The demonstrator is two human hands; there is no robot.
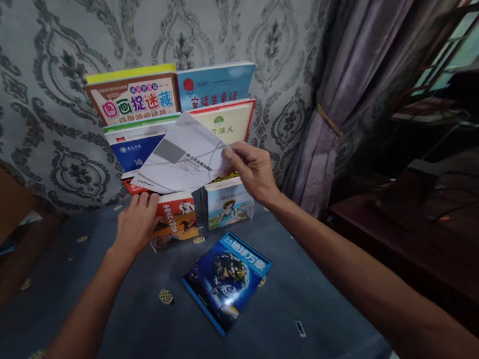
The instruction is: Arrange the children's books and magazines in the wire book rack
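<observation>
My right hand [254, 171] is closed on the right corner of a thin white booklet [181, 158] with a grey block printed on its cover. The booklet is tilted in front of the middle row of books and hides part of their covers. My left hand [137, 222] is closed at the upper left edge of a red and orange book [178, 219] in the bottom row, its fingers over the top. Beside that book stands one with a light blue cover [229, 204]. A dark blue book [228, 279] with a globe picture lies flat in front.
Behind, a brown-bordered picture book [134, 98], a light blue book [216, 82], a blue book [131, 151] and a cream book [234, 120] stand in tiers against the patterned wall [211, 12]. A dark cloth [120, 322] covers the table. A purple curtain [324, 134] hangs right.
</observation>
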